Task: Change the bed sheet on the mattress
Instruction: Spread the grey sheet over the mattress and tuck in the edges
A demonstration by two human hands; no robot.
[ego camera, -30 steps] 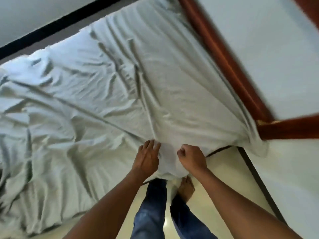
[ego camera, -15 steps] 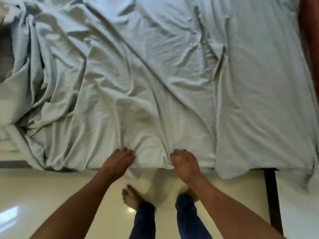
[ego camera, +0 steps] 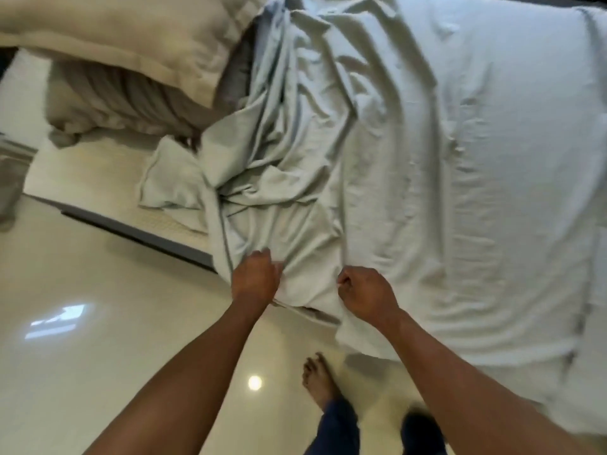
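Your left hand (ego camera: 256, 279) is clutching a fold of the bed sheet (ego camera: 443, 159) at the bed's near edge, fingers curled tight; your right hand (ego camera: 368, 295) is pinching the same edge just beside it; the sheet is lying rumpled over the mattress (ego camera: 95, 172), leaving bare the end by the pillows (ego camera: 115, 37).

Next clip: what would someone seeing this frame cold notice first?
The left hand and right hand grip the pale sheet at the bed's near edge, centre frame. It lies bunched in deep folds beyond them. Beige pillows pile up at upper left, above bare mattress.
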